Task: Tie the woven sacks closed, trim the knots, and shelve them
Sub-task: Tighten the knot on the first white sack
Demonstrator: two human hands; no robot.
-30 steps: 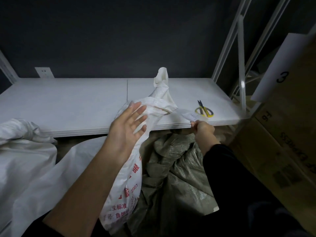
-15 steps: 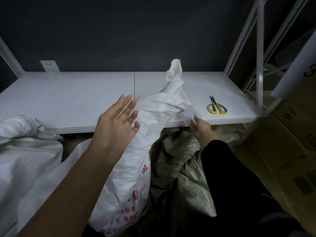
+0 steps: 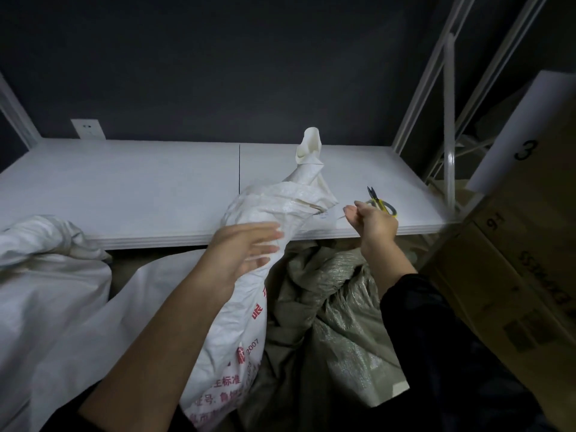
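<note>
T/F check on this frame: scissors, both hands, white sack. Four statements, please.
1. The scissors lie on the shelf. True.
2. The right hand holds the scissors. False: its curled fingers pinch what looks like a thin strand, and the scissors lie just behind it.
3. The left hand is open against the side of the white sack. True.
4. The white sack sits wholly on the shelf. False: only its twisted neck rests there, and its body hangs below the front edge.
</note>
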